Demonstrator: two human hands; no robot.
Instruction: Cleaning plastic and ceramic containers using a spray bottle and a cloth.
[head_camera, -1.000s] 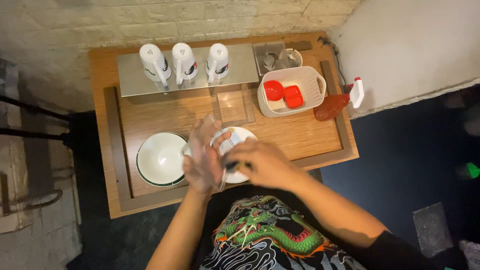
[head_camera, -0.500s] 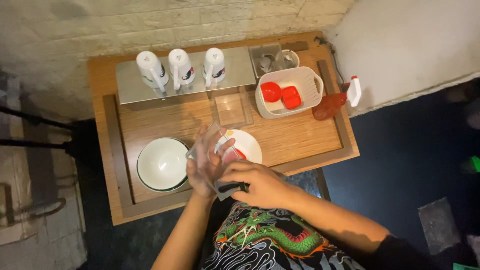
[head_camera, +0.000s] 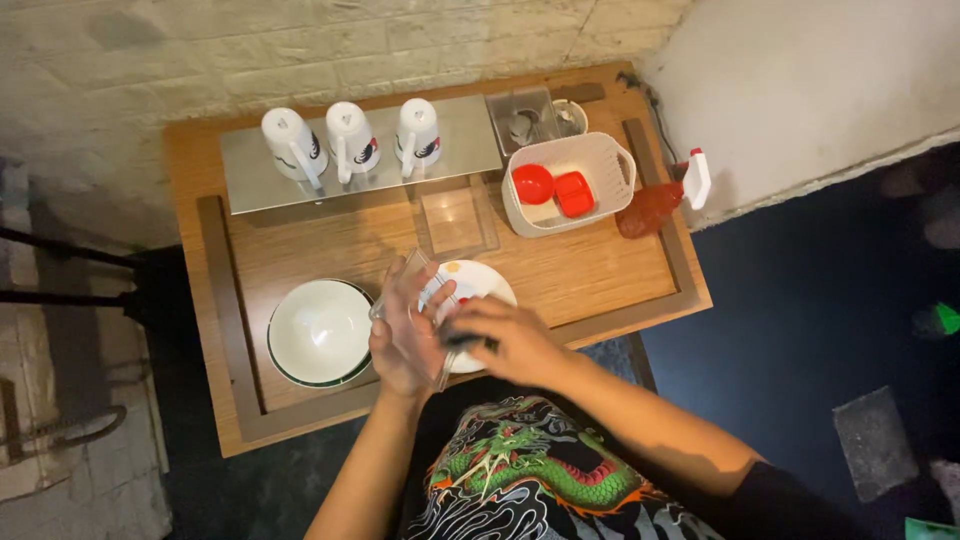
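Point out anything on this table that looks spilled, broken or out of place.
Nothing is visibly spilled or broken. The red spray bottle lies on its side at the table's right edge, its white nozzle past the rim. The left hand holds a clear container tilted above the plate.

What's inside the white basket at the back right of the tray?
The white basket holds a red round cup and a red squarish piece side by side. The floor under them is covered, so anything lying beneath cannot be seen.
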